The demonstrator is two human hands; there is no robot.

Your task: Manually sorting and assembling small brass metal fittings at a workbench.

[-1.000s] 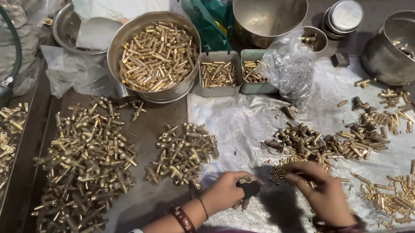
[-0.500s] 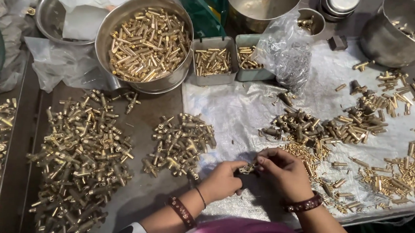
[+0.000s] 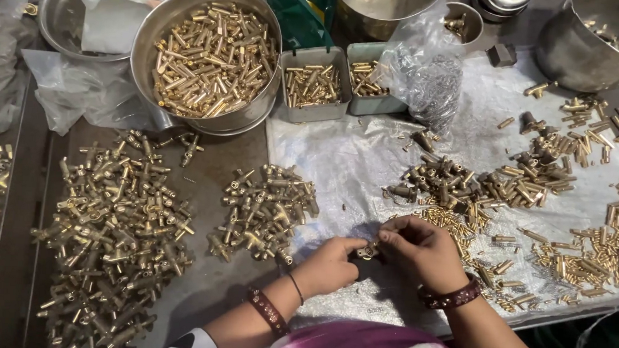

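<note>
- White plastic sheeting (image 3: 353, 162) is spread over the table; bare room is left at its centre.
- One small brass part (image 3: 369, 251) is pinched between left hand (image 3: 329, 267) and right hand (image 3: 423, 251), both closed on it.
- Brass heaps (image 3: 268, 207) are piled at 10 o'clock, near the sheet's edge.
</note>
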